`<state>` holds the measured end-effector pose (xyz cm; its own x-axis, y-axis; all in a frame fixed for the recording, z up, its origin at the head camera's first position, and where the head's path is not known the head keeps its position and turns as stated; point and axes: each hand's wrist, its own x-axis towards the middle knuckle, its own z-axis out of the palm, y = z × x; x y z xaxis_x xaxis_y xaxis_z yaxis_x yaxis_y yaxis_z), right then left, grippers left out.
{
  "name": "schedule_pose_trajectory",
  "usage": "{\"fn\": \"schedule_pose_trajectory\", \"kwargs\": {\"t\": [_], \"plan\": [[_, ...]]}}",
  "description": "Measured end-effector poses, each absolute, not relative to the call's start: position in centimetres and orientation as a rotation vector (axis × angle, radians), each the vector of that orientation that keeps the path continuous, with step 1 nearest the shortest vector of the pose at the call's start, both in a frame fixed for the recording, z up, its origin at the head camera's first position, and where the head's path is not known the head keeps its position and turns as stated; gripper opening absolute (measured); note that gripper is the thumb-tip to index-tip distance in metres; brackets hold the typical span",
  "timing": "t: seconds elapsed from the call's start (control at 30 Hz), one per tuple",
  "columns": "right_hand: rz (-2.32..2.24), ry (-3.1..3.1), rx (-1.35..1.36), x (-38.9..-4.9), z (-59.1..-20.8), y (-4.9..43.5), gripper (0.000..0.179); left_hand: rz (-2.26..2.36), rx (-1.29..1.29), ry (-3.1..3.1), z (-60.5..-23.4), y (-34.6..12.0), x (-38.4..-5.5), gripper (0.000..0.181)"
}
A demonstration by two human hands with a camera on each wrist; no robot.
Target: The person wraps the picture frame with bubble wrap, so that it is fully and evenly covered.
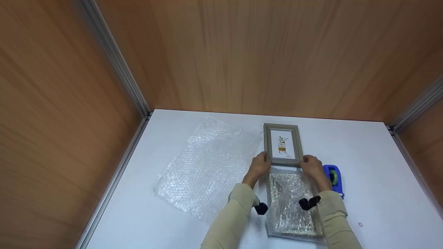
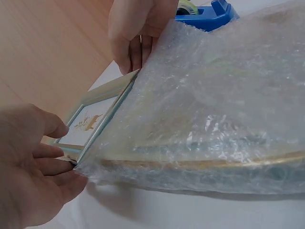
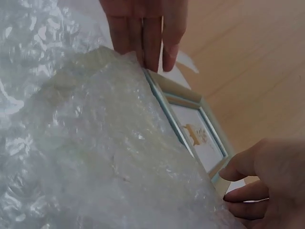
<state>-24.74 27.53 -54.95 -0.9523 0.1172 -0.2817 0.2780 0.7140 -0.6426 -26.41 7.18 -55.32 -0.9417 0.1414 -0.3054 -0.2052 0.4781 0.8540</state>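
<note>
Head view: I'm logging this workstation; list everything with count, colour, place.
Framed picture: one, grey-brown, table's far middle.
Wrapped package: one, clear wrap, near side of picture.
Bubble wrap sheet: one, clear, table's left.
Tape dispenser: one, blue, right of package.
Ring shape: one, pinkish, table's right.
Table: one, white, beneath.
Wood panels: three, brown, back and sides.
Rails: several, grey, panel edges.
Sleeves: two, beige, forearms.
Wrist attachments: at least two, black, wrists.
Left hand: one, bare, picture's near left corner.
Right hand: one, bare, picture's near right corner.
</note>
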Motion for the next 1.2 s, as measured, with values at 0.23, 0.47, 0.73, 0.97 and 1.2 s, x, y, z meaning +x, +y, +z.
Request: {"fn": "schedule_pose_trajectory", "kwargs": {"t": [0.23,0.47,0.73,0.97,1.2], "plan": [[-1.243,2.645,0.423,-24.7,-54.7,27.9,0.047,1.463,0.016,2.542,-55.4,7.2,-26.8,0.031],[-1.497,2.628,0.567,-24.0,-53.9,28.0,0.037,1.601,-0.081,2.625,-54.9,7.3,-27.0,0.025],[-1.582,2.571,0.649,-23.8,-53.7,28.0,0.04,1.653,-0.162,2.601,-54.2,7.2,-27.0,0.024],[-1.624,2.513,0.686,-23.2,-53.4,28.0,0.044,1.736,-0.188,2.511,-53.8,6.8,-26.4,0.02],[-1.782,2.437,0.732,-22.1,-53.1,27.6,0.042,1.839,-0.23,2.418,-52.8,6.6,-26.1,0.018]]}}
